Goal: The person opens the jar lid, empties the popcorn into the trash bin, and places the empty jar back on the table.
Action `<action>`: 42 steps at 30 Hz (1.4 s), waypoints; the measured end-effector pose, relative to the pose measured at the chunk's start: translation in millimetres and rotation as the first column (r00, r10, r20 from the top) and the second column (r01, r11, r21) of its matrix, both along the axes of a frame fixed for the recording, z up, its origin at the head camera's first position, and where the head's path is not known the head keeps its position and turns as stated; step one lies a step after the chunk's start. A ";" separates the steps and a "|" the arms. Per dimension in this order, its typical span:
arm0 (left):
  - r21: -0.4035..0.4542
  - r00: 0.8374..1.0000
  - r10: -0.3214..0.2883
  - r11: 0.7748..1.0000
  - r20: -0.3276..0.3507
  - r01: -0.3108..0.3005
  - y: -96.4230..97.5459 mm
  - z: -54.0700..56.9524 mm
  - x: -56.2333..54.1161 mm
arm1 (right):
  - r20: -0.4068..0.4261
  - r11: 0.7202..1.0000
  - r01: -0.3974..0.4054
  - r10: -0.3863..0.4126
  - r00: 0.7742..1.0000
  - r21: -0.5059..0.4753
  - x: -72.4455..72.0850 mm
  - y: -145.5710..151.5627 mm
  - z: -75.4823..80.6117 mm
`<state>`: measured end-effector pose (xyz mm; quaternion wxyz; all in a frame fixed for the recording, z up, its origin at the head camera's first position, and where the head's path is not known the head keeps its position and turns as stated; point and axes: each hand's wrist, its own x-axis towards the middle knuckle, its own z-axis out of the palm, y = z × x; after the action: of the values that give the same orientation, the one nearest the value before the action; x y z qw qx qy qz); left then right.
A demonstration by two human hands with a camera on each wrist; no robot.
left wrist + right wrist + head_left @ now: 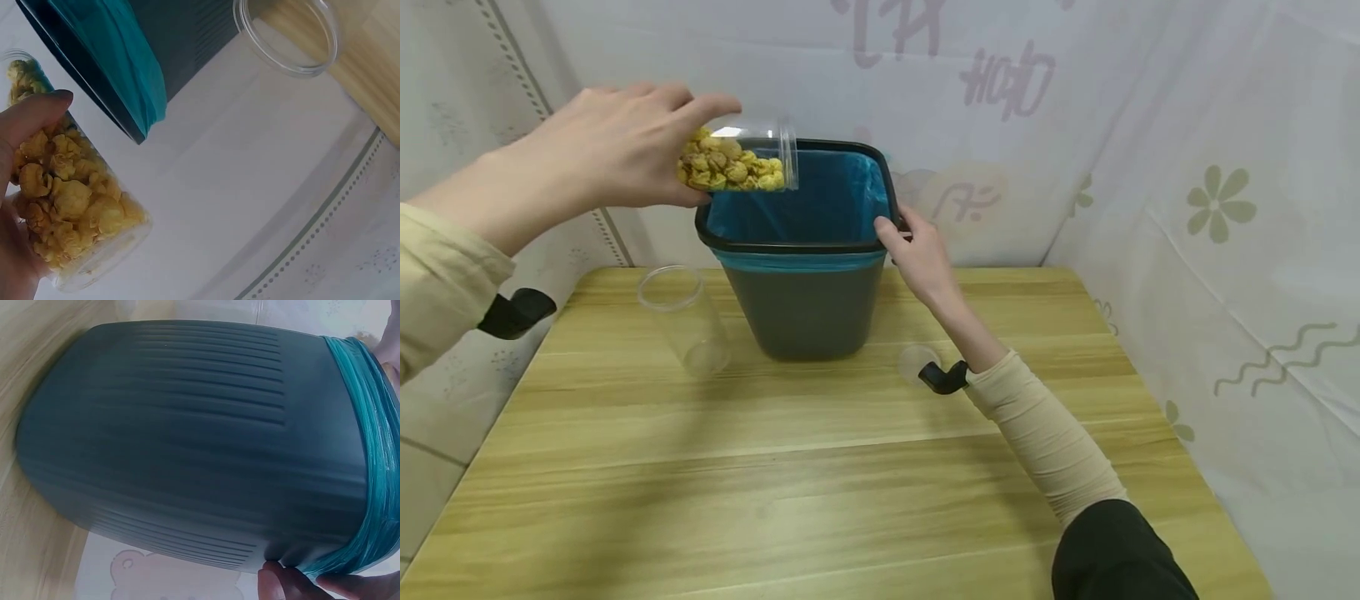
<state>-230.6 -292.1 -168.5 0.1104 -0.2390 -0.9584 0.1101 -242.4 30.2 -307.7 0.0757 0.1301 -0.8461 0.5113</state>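
My left hand [625, 150] grips a clear plastic jar of yellow popcorn [733, 162], tipped on its side with its mouth over the trash can's opening. In the left wrist view the popcorn [72, 200] fills much of the jar, and the thumb lies across its wall. A dark grey trash can [808, 304] with a black rim and a teal bag [797, 200] stands upright on the table. My right hand [917, 250] holds the can's right rim, thumb on top; in the right wrist view its fingers [287, 584] touch the can just below the bag's folded edge.
An open, clear plastic jar [688, 325] stands left of the can on the wooden table [790, 500]. A round translucent lid [917, 362] lies to the can's right, near the right wrist. A white printed cloth [1120, 167] hangs behind and at both sides.
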 end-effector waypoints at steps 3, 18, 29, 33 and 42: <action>-0.032 1.000 -0.011 0.999 -0.021 0.011 -1.5 0.4 -2.2 | -0.002 1.000 -0.002 0.002 1.000 0.005 0.1 -2.8 0.0; -0.230 0.975 -0.153 0.967 -0.161 0.114 0.3 6.0 -7.4 | 0.016 1.000 0.001 -0.001 1.000 0.013 2.6 -8.7 2.4; -0.330 0.948 -0.232 0.932 -0.217 0.152 1.1 9.7 -6.8 | 0.010 1.000 -0.010 0.010 1.000 0.001 4.1 -10.6 2.8; -0.341 0.947 -0.238 0.927 -0.215 0.155 3.5 10.1 -7.1 | 0.009 1.000 -0.014 0.014 1.000 -0.003 5.2 -10.9 2.3; -0.410 0.928 -0.270 0.900 -0.259 0.148 8.6 12.9 -8.2 | 0.006 1.000 -0.018 0.018 1.000 -0.020 5.0 -11.0 1.5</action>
<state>-238.8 -283.5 -155.7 0.2213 -0.3382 -0.8573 0.3187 -237.3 19.1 -306.1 0.0695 0.1353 -0.8401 0.5206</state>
